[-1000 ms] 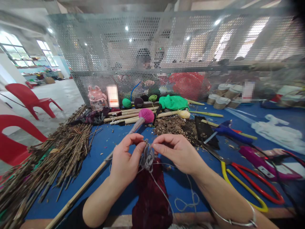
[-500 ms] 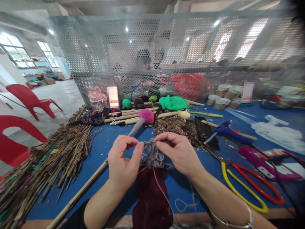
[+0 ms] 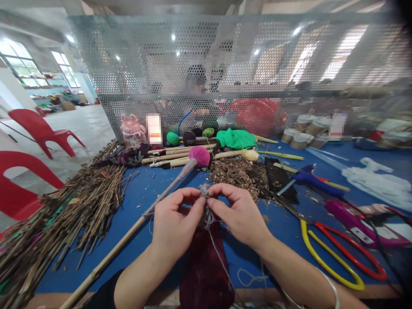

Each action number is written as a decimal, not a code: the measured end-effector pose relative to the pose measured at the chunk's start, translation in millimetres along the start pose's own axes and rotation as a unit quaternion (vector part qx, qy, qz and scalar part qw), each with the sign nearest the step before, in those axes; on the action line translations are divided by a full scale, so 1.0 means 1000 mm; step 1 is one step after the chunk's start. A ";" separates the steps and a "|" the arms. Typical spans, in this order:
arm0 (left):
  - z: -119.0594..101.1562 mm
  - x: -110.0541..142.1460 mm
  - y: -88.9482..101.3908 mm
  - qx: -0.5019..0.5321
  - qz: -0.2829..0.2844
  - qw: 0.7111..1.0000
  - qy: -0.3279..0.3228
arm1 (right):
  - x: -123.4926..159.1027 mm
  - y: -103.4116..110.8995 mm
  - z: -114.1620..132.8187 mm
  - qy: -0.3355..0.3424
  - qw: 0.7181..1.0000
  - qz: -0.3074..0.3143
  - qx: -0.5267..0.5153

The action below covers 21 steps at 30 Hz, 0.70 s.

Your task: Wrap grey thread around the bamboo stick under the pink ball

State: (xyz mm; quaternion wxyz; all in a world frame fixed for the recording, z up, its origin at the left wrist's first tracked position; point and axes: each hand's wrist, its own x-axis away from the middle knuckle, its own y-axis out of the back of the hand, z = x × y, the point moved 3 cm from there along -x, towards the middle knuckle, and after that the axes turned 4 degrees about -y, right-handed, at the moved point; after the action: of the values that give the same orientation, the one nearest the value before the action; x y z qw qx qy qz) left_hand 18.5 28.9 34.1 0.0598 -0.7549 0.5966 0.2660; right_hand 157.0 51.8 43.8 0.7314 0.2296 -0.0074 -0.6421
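Grey yarn, a small looped bundle, sits between the two sets of fingertips, held up above the table. Left hand: thumb and forefinger pinched on it. Right hand: likewise, from the opposite side; its other fingers curl, tips hidden.

Handling, my judgement: light, soft, limp; not fragile, but loops may slip or snag. Best hold is the gathered top, where the thumbs meet, leaving the hanging loops free.

Below the fingers: a maroon cloth, a loose strand of the yarn trailing over it. Just left: a bamboo stick, slanting away to a pink ball at its far end. Beyond the fingertips: wood shavings. Well to the right: scissors, handles spread. Well to the left: twigs, heaped. Farther ahead: a green cloth, then a perforated screen, a seated person visible through it.
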 end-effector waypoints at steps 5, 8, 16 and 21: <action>-0.001 0.001 0.000 -0.039 -0.007 0.999 -0.032 | 0.001 0.000 0.003 0.020 1.000 -0.002 0.008; -0.003 0.002 0.000 -0.059 0.003 0.996 -0.061 | 0.001 0.001 0.004 0.036 0.999 -0.001 0.015; -0.002 0.001 0.001 -0.096 0.023 0.989 -0.106 | 0.005 0.002 0.004 0.129 0.986 -0.042 0.094; -0.001 -0.003 0.002 -0.039 0.029 0.999 -0.018 | 0.002 0.000 -0.001 0.063 0.998 -0.017 0.013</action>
State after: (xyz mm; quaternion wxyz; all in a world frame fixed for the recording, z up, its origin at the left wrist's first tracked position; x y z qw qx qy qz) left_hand 16.8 30.5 36.8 0.0328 -0.7341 0.6063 0.3040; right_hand 157.4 50.6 42.4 0.7162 0.2791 0.0338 -0.6388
